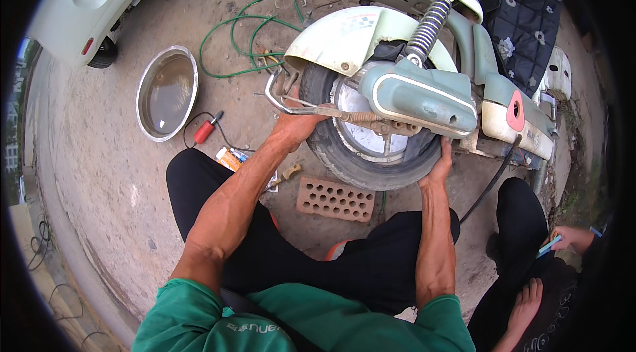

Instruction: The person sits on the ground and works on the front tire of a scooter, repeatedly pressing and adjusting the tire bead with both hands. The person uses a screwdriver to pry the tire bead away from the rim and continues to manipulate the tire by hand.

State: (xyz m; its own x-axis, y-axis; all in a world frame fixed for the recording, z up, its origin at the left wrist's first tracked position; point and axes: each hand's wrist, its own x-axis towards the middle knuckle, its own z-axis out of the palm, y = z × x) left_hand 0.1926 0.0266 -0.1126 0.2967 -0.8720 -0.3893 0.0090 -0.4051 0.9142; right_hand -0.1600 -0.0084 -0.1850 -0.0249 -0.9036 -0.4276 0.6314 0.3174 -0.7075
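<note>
A scooter's rear wheel (371, 171) with a black tire and silver hub is in front of me, under a pale fender (338, 37) and a grey-green drive cover (421, 100). My left hand (298, 128) grips the tire's left side, beside a bent metal bar (273, 90); its fingers are partly hidden. On the tire's lower right my right hand (437, 165) is closed, the thumb up along the rubber and the other fingers mostly out of sight. A coil-spring shock absorber (429, 29) rises above the cover.
Below the wheel lies a perforated brick (336, 200). To the left are a metal basin of water (191, 97), a red-handled tool (205, 131) with a cord, and a yellow-handled tool (290, 171). A green hose (232, 34) loops behind. Another person's hands (527, 302) show at right.
</note>
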